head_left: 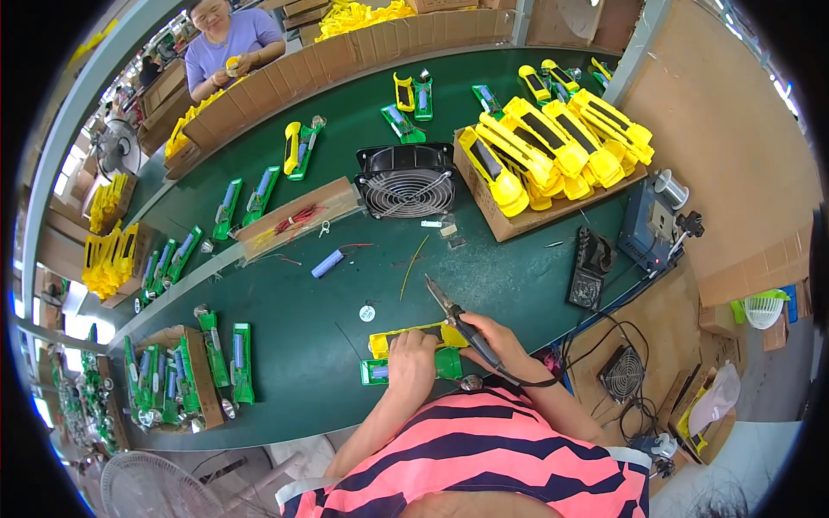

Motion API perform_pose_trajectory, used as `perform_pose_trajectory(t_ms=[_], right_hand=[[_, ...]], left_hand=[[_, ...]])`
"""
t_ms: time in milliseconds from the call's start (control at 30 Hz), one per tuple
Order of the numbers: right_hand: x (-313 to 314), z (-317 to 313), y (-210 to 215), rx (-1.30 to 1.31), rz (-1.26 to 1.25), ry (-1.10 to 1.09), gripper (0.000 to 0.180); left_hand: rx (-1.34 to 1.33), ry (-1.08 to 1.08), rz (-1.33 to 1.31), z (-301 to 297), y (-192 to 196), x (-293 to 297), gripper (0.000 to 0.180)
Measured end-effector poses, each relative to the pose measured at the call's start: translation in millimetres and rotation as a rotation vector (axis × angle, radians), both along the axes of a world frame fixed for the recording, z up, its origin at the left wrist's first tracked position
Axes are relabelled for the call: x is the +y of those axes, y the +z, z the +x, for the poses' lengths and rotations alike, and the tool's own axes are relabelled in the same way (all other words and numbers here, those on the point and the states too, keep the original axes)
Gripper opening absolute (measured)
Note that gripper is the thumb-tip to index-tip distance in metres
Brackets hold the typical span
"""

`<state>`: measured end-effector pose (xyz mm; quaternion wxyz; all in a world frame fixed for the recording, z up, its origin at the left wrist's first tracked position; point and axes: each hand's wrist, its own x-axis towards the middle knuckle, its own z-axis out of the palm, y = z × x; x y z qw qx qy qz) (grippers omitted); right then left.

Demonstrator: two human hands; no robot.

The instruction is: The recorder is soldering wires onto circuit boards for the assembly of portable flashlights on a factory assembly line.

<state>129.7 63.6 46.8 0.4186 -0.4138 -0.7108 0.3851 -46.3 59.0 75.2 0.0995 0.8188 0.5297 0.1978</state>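
Note:
My right hand (501, 343) is closed round the handle of a soldering iron (477, 338), whose metal tip points up and away over the green bench. A yellow plastic casing half (380, 343) with a dark strip lies in front of me, along the far side of a green casing half (448, 363) that carries a blue cell. My left hand (411, 361) lies over both halves, its curled fingers gripping the yellow one; the fingertips are partly hidden. At the green half's right end is a round shiny lamp head (471, 382).
A blue cell (327, 263) with a red lead lies beyond my hands. Farther off are a black fan (405, 183), a cardboard tray of wires (259, 235) and a box of yellow casings (492, 223). A soldering station (648, 229) and iron stand (589, 274) are right; a box of green casings (205, 380) is left. Someone (231, 47) sits opposite.

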Motion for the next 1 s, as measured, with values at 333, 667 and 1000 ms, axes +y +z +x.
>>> perform_pose_trajectory(t_ms=[333,667,1000], right_hand=[[-0.7,35.6,12.4,0.108,0.117,-0.128,0.013],[3.4,29.5,-4.4,0.536,-0.438,-0.167,0.011],[0.9,25.2,-12.8,0.528,-0.472,-0.199,0.011]], left_hand=[[-0.055,0.045,-0.124,-4.9,4.0,8.2,0.006],[0.002,0.037,-0.104,-2.0,2.7,8.7,0.005],[-0.027,0.046,-0.109,-2.4,2.3,8.2,0.005]])
